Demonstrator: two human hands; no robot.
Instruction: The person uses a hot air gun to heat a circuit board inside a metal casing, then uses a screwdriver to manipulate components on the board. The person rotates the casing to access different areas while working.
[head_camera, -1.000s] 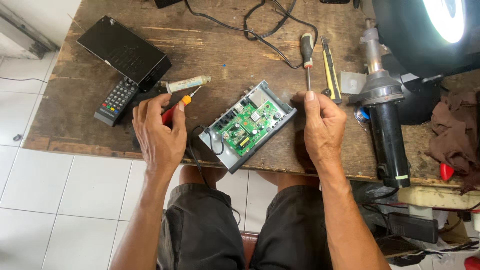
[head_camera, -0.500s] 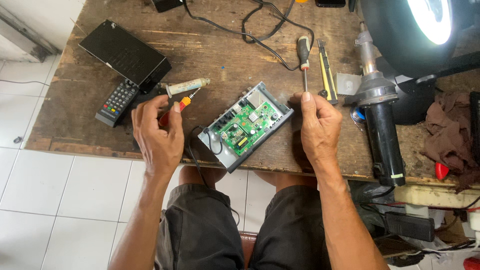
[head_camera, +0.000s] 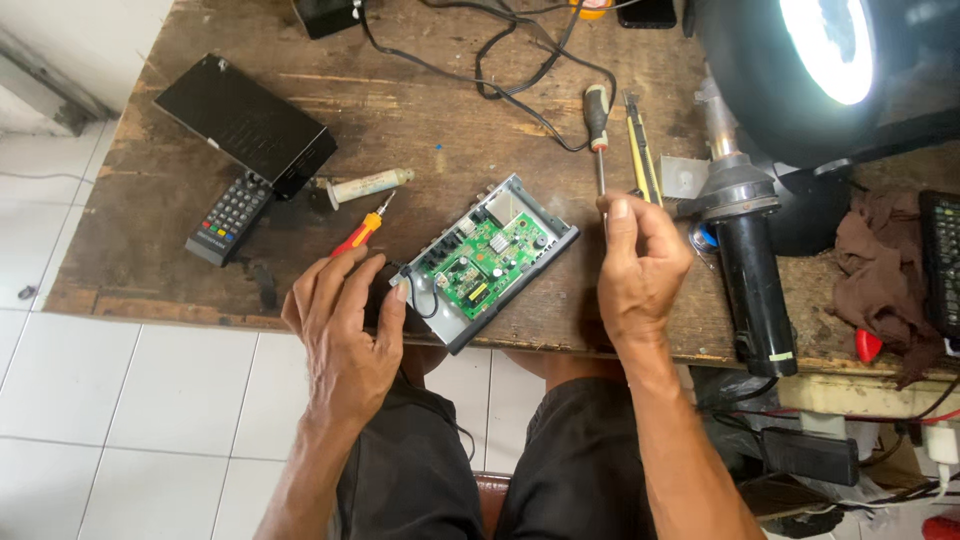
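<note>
Two hands work at a wooden bench (head_camera: 200, 150): the left hand (head_camera: 345, 325), fingers loosely spread, touches the opened box with its green circuit board (head_camera: 485, 262) near the front edge; the right hand (head_camera: 640, 265) pinches a screwdriver (head_camera: 598, 135) at its tip.

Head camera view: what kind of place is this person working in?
Probably a small electronics repair bench: an opened set-top box with a green circuit board lies on a worn wooden table, beside a hot-air gun and a black-handled screwdriver.
</note>
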